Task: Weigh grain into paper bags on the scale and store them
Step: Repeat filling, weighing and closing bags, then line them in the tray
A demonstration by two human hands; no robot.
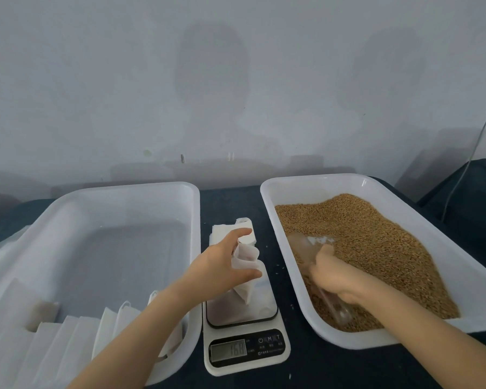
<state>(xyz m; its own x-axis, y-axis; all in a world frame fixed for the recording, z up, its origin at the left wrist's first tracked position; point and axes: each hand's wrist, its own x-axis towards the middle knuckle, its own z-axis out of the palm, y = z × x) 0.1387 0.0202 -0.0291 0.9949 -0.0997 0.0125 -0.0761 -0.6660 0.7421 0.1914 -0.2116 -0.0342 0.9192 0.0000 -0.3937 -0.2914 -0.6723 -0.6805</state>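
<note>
A white kitchen scale (243,343) sits between two white tubs, its display lit. On its platform stands a white paper bag (249,272), and my left hand (225,265) grips the bag's open top. The right tub (382,183) holds brown grain (376,242). My right hand (337,279) is inside that tub, holding a clear plastic scoop (309,245) whose bowl lies in the grain.
The left tub (118,189) has several filled white bags (110,332) standing at its near end. A stack of flat paper bags (222,231) lies behind the scale. A wall rises right behind the dark table (227,203). A thin cable (477,141) hangs at the right.
</note>
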